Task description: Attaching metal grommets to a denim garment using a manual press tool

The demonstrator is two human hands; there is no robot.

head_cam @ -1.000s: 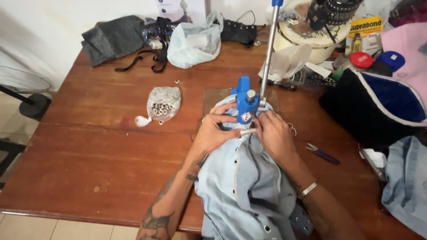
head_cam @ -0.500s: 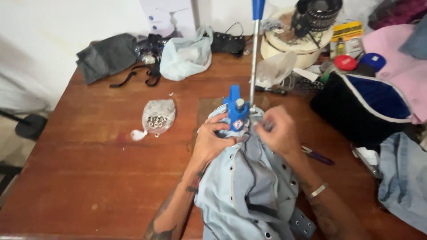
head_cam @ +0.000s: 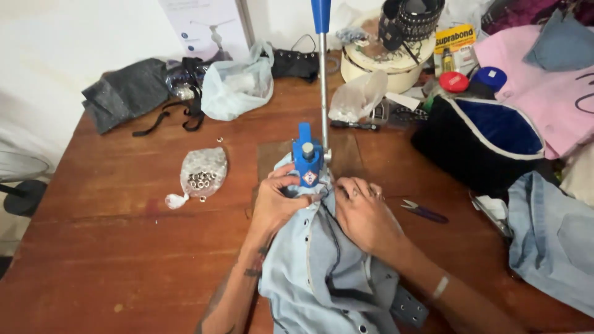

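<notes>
Both hands are where they were a moment ago, pressed on the pale blue denim garment under the blue hand press. The left hand curls over the cloth at the press base; the right hand lies half-open, fingers pinching fabric. A bag of metal eyelets sits well left of them.

Left hand and right hand side by side, palms down, fingers curled.
</notes>
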